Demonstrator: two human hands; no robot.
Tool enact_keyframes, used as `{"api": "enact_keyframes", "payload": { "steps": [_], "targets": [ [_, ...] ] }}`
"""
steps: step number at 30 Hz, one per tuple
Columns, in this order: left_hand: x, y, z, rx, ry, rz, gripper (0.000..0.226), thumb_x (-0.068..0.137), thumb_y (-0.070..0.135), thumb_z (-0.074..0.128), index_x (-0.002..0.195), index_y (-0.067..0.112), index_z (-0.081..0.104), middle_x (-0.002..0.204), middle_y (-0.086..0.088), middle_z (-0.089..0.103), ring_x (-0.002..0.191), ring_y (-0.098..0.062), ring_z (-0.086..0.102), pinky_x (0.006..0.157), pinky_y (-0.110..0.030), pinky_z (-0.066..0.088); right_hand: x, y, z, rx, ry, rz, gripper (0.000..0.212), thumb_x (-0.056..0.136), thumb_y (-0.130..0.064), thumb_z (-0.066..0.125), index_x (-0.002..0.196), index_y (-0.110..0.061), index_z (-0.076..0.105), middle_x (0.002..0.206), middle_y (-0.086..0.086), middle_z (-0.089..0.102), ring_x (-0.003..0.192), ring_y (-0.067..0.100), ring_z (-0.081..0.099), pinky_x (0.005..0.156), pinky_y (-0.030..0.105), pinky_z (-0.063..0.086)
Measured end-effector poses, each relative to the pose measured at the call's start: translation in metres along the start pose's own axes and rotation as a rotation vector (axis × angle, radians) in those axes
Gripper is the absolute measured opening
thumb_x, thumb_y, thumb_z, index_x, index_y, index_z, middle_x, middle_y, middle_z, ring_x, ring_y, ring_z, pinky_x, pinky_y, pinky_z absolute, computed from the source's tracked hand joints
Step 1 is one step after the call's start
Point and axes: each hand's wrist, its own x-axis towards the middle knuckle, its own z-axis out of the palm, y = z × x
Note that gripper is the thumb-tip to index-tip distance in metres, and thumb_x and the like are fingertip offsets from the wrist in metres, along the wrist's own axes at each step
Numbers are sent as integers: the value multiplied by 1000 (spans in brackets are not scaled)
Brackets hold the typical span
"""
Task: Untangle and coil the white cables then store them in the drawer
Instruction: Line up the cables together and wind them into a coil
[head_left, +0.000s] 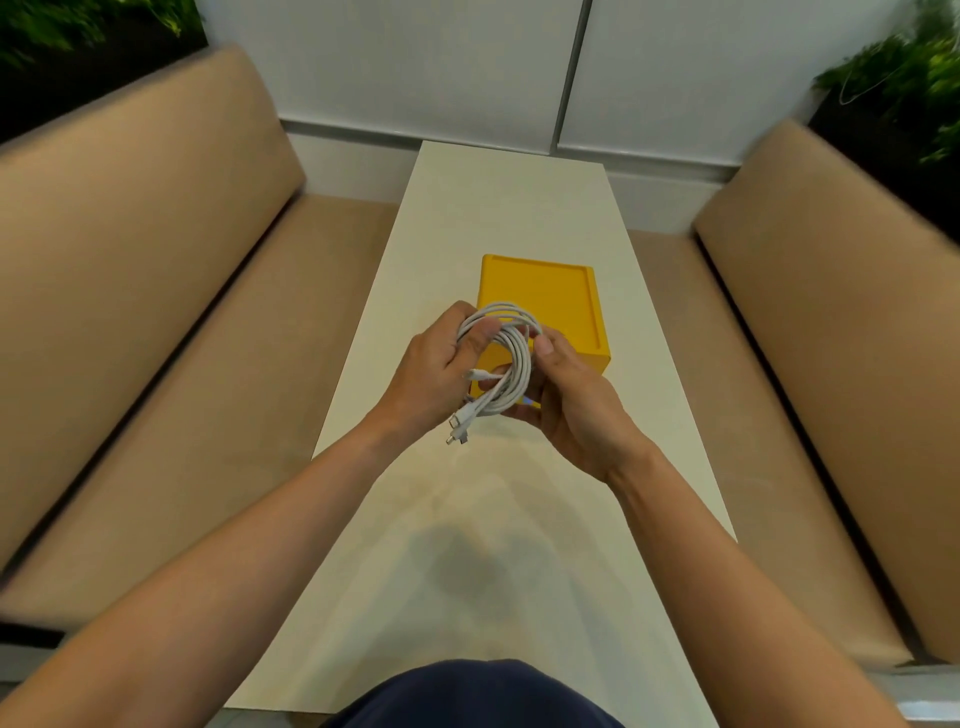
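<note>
White cables (511, 358) are up off the table (519, 208), bundled in a loose coil between both hands, just in front of the yellow box (550, 291). Left hand (441, 374) curls round the coil's left side, thumb over the loops; right hand (571, 405) pinches the right side, thumb on top. Plugs (457, 434) dangle at the near end, perhaps three, but they blur together. Bare tabletop runs far beyond the box and near toward the body, with narrow margins left and right before the padded benches (130, 260). The box's near face is hidden behind the hands, so its drawer can't be read.
</note>
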Motion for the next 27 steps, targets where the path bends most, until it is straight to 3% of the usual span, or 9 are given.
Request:
{"api": "enact_keyframes", "payload": {
  "steps": [5,8,13,22,27],
  "targets": [
    [0,2,-3,-32,26,38,28,109,38,46,98,13,55,67,24,54,62,-4,50,61,-20,39,0,-2,1,-17,-4,15,40,113,-29,35,129,-9,66,124,14,72,120,36,66,108,57,50],
    [0,1,-4,-36,10,38,28,109,38,46,97,14,55,65,21,51,60,-5,45,60,-25,37,0,-8,-4,55,-31,67,35,110,-23,41,119,-5,70,116,11,73,114,33,67,106,51,53],
    [-2,0,-2,-85,-14,41,27,109,38,47,95,16,54,62,17,47,58,-7,39,58,-32,36,0,-24,-17,-24,-145,41,27,108,-12,46,129,-11,63,108,16,75,101,30,74,89,38,61],
    [-4,-2,-5,-111,-66,48,31,108,44,47,97,15,54,62,14,41,55,-10,35,54,-30,32,4,-32,-26,-292,-158,5,23,104,-9,56,122,-12,69,118,14,76,116,34,70,107,53,51],
    [-3,0,-7,-265,-116,15,34,107,37,48,99,4,52,62,12,41,50,-8,37,51,-21,33,3,-37,-24,-275,-172,-72,23,102,0,56,120,-3,69,113,20,75,109,38,73,93,39,60]
  ]
}}
